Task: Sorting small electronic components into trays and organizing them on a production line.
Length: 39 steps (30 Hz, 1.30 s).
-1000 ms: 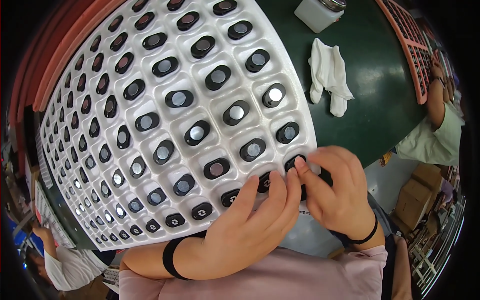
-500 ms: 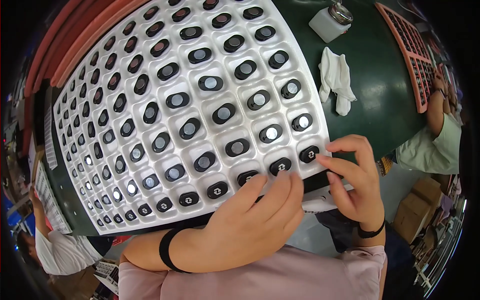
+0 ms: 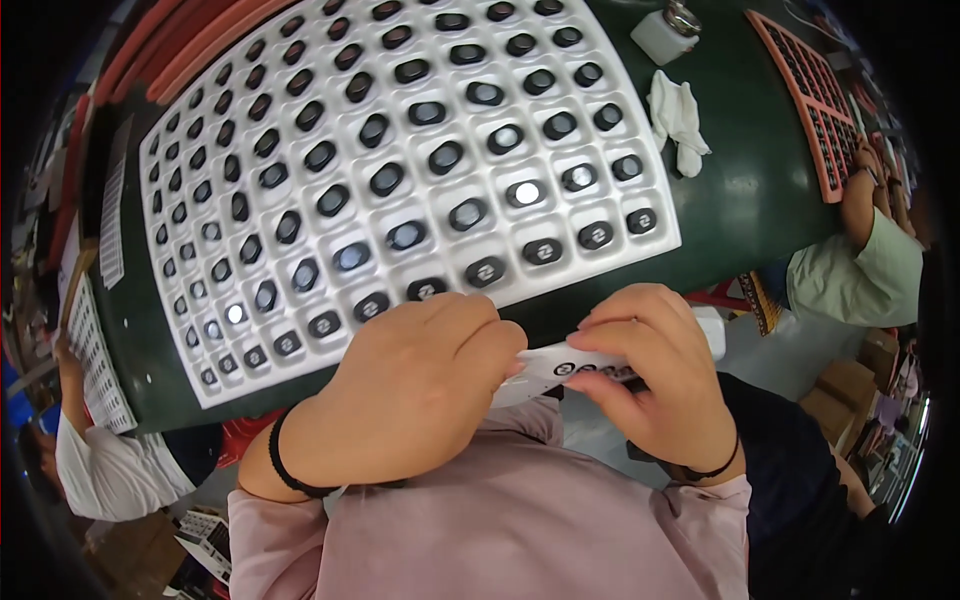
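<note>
A large white tray point(image 3: 300, 120) with many pockets, each holding a small dark oval part point(image 3: 485, 271), lies on a dark green table point(image 3: 740, 190). Below its near edge, my left hand point(image 3: 410, 390) and my right hand point(image 3: 650, 375) together hold a narrow white strip point(image 3: 560, 365) that carries a few small dark round pieces. Both hands pinch the strip in front of my chest, off the tray. A dark band circles each wrist.
A white cloth point(image 3: 678, 120) and a small white dispenser bottle point(image 3: 665, 35) lie right of the tray. A red tray point(image 3: 810, 110) sits at the far right, where another person's arm point(image 3: 865, 215) works. Another person in white point(image 3: 100, 460) is at the lower left.
Both hands have drawn back from the tray's near-right corner toward my chest, and now hold a white strip between them. The view has tilted, so more of the tray shows.
</note>
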{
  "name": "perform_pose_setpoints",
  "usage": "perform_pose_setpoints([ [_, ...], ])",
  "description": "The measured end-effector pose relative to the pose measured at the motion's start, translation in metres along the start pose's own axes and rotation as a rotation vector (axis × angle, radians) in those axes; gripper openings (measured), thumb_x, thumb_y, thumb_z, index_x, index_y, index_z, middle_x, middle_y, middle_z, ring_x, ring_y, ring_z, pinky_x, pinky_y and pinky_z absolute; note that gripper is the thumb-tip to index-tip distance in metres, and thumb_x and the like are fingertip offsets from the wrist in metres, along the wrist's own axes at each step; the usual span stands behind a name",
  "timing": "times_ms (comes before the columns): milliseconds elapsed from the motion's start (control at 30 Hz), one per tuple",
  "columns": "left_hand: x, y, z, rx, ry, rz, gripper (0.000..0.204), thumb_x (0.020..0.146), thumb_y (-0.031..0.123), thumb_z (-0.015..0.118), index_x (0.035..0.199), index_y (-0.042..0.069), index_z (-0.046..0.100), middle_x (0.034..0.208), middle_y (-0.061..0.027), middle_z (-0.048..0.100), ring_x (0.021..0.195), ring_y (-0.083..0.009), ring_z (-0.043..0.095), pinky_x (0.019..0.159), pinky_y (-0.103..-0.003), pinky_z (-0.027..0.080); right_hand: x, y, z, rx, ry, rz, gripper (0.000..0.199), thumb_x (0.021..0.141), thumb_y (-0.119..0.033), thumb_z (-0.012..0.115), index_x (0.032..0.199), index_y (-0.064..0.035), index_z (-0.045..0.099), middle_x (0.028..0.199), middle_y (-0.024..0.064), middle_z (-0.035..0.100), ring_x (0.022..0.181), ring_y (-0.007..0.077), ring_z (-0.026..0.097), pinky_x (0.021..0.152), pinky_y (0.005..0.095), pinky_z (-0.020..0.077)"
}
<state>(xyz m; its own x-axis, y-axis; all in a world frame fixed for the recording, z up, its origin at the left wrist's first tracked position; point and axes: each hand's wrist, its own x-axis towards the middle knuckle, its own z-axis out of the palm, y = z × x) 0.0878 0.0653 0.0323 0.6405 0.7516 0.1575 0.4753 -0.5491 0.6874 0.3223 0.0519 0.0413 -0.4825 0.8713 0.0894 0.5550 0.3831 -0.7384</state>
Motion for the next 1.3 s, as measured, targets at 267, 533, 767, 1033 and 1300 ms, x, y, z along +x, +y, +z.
perform_pose_setpoints([
  [267,-0.066,-0.006,-0.023,0.274,0.077,-0.055,0.018,0.078,0.005,0.069,0.095,0.004,0.064,0.083,-0.0087,0.059,0.077,-0.0292,0.058,0.068,-0.039,0.045,0.015,-0.029,0.058,0.035,0.025,-0.114,0.029,0.068,0.003,0.078,0.094,-0.0028,0.067,0.081,0.0098,0.066,0.072,0.0263,0.062,0.059,0.0336,0.0481],
  [533,-0.14,-0.009,-0.025,0.211,0.36,-0.191,0.023,0.075,0.011,0.077,0.094,0.005,0.065,0.086,-0.0068,0.063,0.077,-0.027,0.061,0.066,-0.037,0.047,0.049,-0.081,0.113,0.116,-0.093,-0.22,0.02,0.075,0.0,0.075,0.092,-0.0032,0.064,0.079,0.0089,0.066,0.069,0.0268,0.063,0.057,0.0357,0.0486],
  [767,-0.189,-0.02,-0.039,0.224,0.538,-0.159,0.024,0.073,0.013,0.079,0.09,0.005,0.065,0.077,-0.0061,0.062,0.063,-0.0235,0.058,0.051,-0.032,0.044,0.072,-0.11,0.142,0.313,-0.242,-0.209,0.019,0.075,0.001,0.073,0.091,-0.0043,0.064,0.077,0.0078,0.064,0.066,0.0271,0.062,0.056,0.0374,0.0472],
  [1033,-0.209,-0.028,-0.052,0.27,0.528,-0.135,0.025,0.072,0.019,0.079,0.087,0.005,0.065,0.075,-0.0053,0.061,0.061,-0.021,0.056,0.047,-0.031,0.042,0.088,-0.124,0.157,0.196,-0.271,-0.341,0.017,0.073,0.003,0.073,0.085,-0.0047,0.064,0.079,0.0078,0.064,0.068,0.0264,0.061,0.061,0.0358,0.0461],
  [1300,-0.215,-0.046,-0.052,0.238,0.573,-0.167,0.024,0.073,0.019,0.078,0.087,0.005,0.066,0.077,-0.0045,0.061,0.063,-0.0197,0.057,0.048,-0.03,0.043,0.099,-0.132,0.161,0.048,-0.278,-0.444,0.018,0.071,0.004,0.073,0.084,-0.0053,0.065,0.086,0.0087,0.067,0.076,0.028,0.062,0.067,0.0374,0.0481],
])
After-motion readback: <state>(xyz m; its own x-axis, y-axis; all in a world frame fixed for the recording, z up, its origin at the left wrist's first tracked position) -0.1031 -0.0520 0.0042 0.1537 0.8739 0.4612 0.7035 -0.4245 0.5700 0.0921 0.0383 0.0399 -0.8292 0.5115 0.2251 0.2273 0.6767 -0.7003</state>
